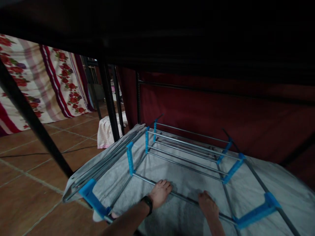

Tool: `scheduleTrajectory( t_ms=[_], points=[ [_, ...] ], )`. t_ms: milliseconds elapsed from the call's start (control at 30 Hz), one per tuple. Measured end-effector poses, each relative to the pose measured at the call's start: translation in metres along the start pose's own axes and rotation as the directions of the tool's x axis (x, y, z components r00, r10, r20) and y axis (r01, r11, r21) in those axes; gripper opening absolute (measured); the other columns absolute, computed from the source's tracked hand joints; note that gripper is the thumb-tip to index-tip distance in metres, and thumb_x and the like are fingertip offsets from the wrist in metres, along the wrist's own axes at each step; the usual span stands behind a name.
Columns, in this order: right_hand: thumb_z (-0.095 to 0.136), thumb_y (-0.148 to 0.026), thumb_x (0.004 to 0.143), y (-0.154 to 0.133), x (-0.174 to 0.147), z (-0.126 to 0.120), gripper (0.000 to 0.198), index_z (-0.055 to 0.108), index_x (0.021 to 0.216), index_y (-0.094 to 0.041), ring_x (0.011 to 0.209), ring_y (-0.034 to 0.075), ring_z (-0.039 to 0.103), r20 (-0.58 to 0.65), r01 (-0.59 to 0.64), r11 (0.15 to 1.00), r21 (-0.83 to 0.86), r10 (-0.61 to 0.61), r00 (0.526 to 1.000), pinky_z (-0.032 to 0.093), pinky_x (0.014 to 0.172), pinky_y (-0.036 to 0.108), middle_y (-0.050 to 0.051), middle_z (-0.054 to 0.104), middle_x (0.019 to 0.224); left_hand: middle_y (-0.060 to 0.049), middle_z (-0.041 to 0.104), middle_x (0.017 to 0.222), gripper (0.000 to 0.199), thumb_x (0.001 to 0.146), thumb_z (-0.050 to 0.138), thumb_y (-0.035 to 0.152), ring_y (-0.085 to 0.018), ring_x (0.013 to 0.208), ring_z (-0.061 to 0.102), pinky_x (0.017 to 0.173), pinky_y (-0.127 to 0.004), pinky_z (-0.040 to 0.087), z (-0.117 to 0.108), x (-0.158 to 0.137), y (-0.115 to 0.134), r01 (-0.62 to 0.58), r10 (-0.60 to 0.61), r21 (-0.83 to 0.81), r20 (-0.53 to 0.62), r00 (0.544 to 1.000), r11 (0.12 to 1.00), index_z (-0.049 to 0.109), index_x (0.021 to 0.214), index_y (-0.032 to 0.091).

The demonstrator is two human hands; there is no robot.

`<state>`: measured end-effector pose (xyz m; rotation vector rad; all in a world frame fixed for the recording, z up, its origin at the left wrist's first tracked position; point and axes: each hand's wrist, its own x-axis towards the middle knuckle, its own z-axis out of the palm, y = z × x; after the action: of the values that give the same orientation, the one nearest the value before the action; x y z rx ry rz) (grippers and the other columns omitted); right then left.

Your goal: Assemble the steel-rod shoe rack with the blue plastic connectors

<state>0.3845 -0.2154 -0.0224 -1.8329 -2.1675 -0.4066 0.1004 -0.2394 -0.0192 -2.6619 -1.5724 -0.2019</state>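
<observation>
A rack of grey metal rods and blue plastic brackets (pixel 232 170) lies spread over a grey cloth (pixel 187 177). My left hand (pixel 161 191), with a black band on its wrist, has its fingers curled over the rack's near crosswise rod (pixel 183 197). Farther right along the same rod, my right hand (pixel 208 203) is closed around it, knuckles up. Blue brackets (pixel 130 159) stand up at the rod's left end, and another blue bracket (pixel 257 211) angles off at its right end. Several parallel rods (pixel 187 147) run between brackets farther back.
Several thin rods (pixel 108 164) lie together along the cloth's left edge. Black metal posts (pixel 108 98) and a dark overhead panel (pixel 172 36) frame the space. Behind hangs a dark red cloth (pixel 197 111). To the left are a floral curtain (pixel 56 82) and brown tiles (pixel 29 177).
</observation>
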Motion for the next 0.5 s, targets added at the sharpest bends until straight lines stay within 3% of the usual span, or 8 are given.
scheduleTrajectory(
  t_ms=[167, 500],
  points=[
    [0.054, -0.017, 0.091, -0.006, -0.001, 0.000, 0.022, 0.074, 0.081, -0.016, 0.060, 0.018, 0.072, 0.057, -0.077, 0.995, -0.056, 0.080, 0.995, 0.050, 0.058, 0.023, 0.011, 0.074, 0.074, -0.009, 0.066, 0.125, 0.030, 0.100, 0.047, 0.018, -0.026, 0.124, 0.054, 0.106, -0.042, 0.042, 0.004, 0.000, -0.001, 0.019, -0.019, 0.026, -0.003, 1.000, 0.999, 0.064, 0.125, 0.019],
    [0.048, -0.019, 0.097, -0.011, -0.001, 0.028, 0.028, 0.074, 0.094, -0.007, 0.062, 0.024, 0.075, 0.021, -0.214, 0.976, 0.041, 0.213, 0.977, 0.049, 0.053, 0.026, 0.016, 0.074, 0.071, -0.009, 0.066, 0.125, 0.031, 0.100, 0.045, 0.013, -0.025, 0.119, 0.056, 0.105, -0.039, 0.043, -0.002, 0.000, 0.001, 0.049, -0.049, 0.067, -0.004, 0.999, 0.997, 0.065, 0.124, 0.019]
  ],
)
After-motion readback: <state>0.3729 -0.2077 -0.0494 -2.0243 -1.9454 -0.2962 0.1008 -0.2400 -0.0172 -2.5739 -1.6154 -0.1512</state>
